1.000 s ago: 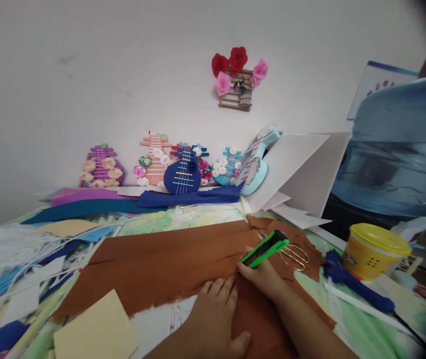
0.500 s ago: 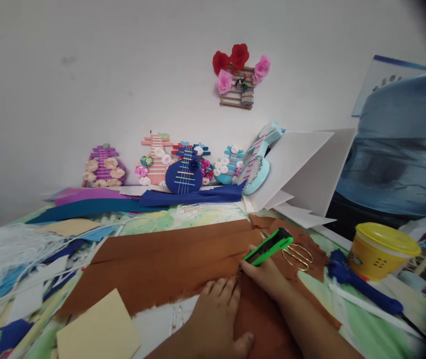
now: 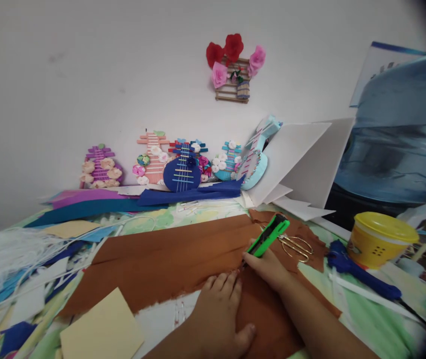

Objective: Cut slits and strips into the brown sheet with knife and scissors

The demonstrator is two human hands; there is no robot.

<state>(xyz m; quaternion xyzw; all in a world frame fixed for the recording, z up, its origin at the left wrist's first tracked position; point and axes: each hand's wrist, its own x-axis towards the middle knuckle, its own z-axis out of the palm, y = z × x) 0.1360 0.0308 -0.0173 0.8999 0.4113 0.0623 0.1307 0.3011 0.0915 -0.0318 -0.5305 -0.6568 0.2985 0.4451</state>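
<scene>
A green and black utility knife (image 3: 266, 239) is gripped in my right hand (image 3: 263, 267), its tip end down on a brown sheet (image 3: 153, 259). Just left of that tip, my left hand (image 3: 218, 304) lies flat on the sheet with its fingers stretched out and nothing held. Under the brown sheet's ragged near edge shows a white board (image 3: 160, 321), with small clear sticks (image 3: 179, 311) on it. A pale yellow square of paper (image 3: 103, 329) rests to the left of my left hand. Gold-handled scissors (image 3: 297, 248) lie beyond my right hand.
A blue glue gun (image 3: 362, 274) and a yellow lidded tub (image 3: 381, 242) stand at the right. White string (image 3: 3, 254) and scraps crowd the left side. Decorated paper lutes (image 3: 183, 169) line the wall, beside white boards (image 3: 291, 159) and a large water bottle (image 3: 396, 134).
The knife has tilted more upright in my right hand, its tip shifting slightly. My left hand stays nearly in place on the brown sheet. The whole view has moved a little.
</scene>
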